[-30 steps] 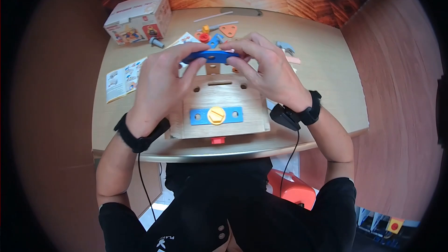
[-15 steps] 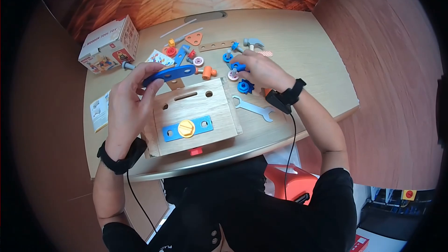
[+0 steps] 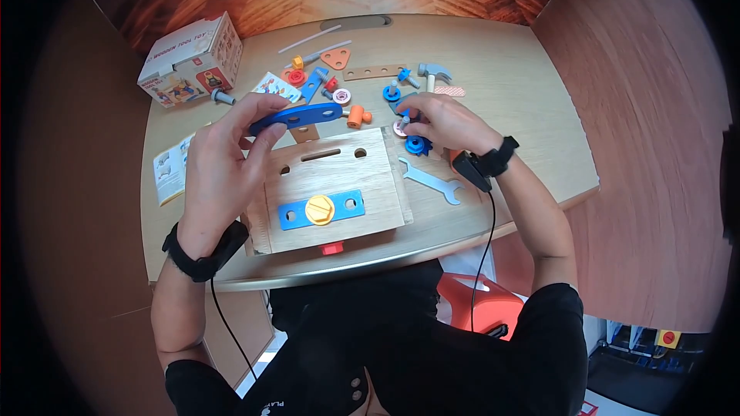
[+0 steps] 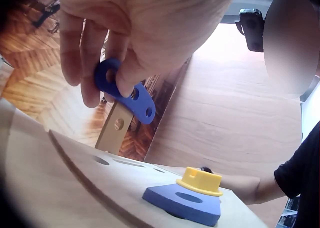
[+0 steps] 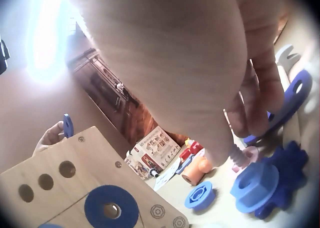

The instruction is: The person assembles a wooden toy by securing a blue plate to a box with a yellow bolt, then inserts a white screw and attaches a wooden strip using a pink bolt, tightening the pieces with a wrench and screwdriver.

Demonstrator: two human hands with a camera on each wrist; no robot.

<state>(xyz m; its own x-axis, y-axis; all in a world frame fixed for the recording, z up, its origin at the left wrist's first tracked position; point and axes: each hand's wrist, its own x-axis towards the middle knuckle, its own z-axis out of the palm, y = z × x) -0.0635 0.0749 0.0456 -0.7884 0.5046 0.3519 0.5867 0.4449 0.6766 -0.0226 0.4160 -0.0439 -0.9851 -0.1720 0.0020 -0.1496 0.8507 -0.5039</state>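
Note:
My left hand (image 3: 227, 173) pinches a blue strip with holes (image 3: 310, 114) at one end, above the far edge of a wooden box (image 3: 374, 196). In the left wrist view the strip (image 4: 144, 105) overlaps a wooden strip with a hole (image 4: 112, 130) standing at the box. A yellow slotted bolt (image 3: 319, 209) sits on another blue strip (image 3: 289, 219) fixed to the box. To the right, my right hand (image 3: 455, 125) reaches down among loose parts, thumb and fingers apart. Beside them are a grey bolt (image 5: 238, 155), a blue gear (image 5: 295, 178) and a curved blue piece (image 5: 290, 100).
A grey wrench (image 3: 432, 182) lies right of the box, a toy hammer (image 3: 435, 72) farther back. An orange block (image 3: 355, 116), a red wheel (image 3: 297, 78) and several other parts lie behind the box. A carton (image 3: 189, 62) stands at the back left, an instruction sheet (image 3: 171, 173) nearer.
My right hand has let go of the blue strip and moved right to the loose parts. The left hand keeps hold of it. The head view has turned toward the right.

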